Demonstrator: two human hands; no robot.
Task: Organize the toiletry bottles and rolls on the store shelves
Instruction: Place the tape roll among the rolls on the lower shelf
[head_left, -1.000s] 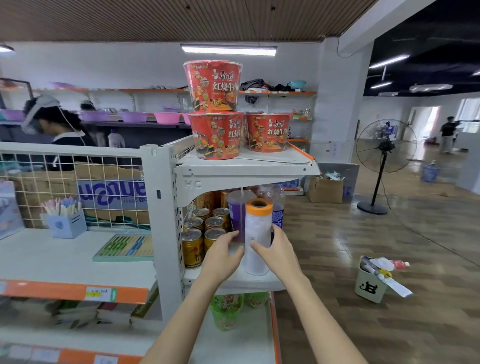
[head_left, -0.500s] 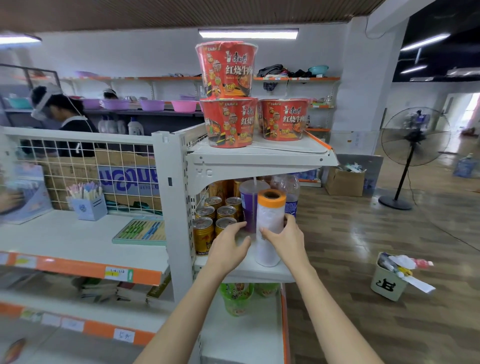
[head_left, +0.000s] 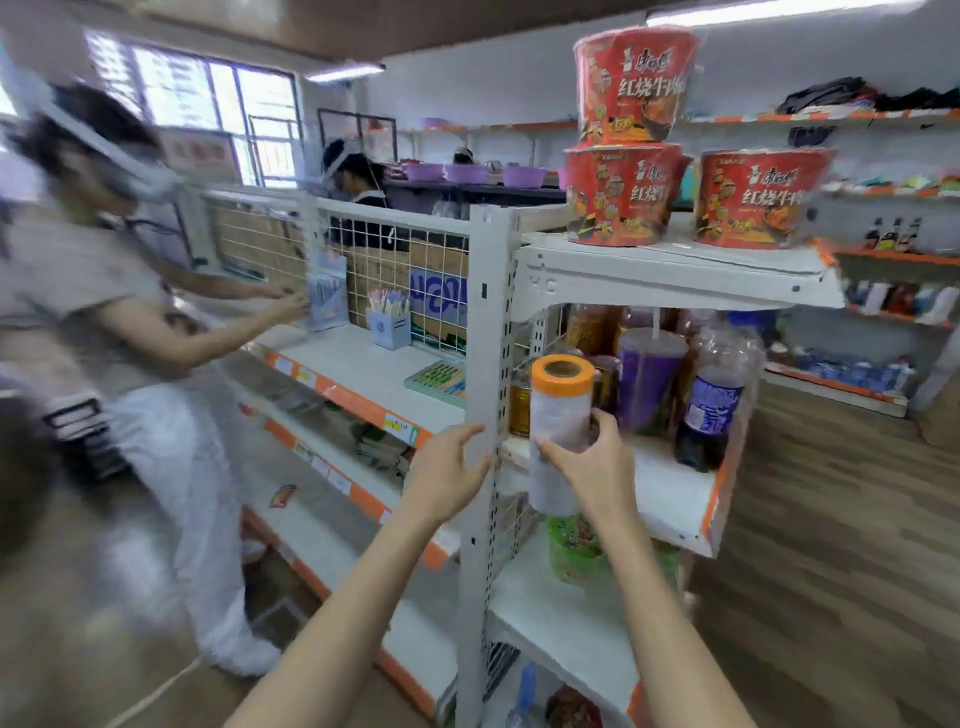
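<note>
A white roll with an orange top (head_left: 560, 415) stands upright in front of the end shelf (head_left: 675, 499), lifted off its board. My right hand (head_left: 592, 467) grips the roll's lower half from the right. My left hand (head_left: 447, 478) hangs free to the left of the roll, in front of the white upright post (head_left: 485, 364), fingers spread and holding nothing. Behind the roll stand a purple cup (head_left: 647, 379), a dark soda bottle (head_left: 711, 400) and gold cans (head_left: 519, 405).
Red noodle bowls (head_left: 628, 192) are stacked on the top shelf. A person in white trousers (head_left: 119, 332) reaches to the long side shelf (head_left: 363, 374) on the left. Green cups (head_left: 574, 551) sit on the lower board. Wooden floor lies to the right.
The roll has come off the shelf board and moved toward me in my right hand. My left hand has let go of it. My view has swung left, showing the nearby person.
</note>
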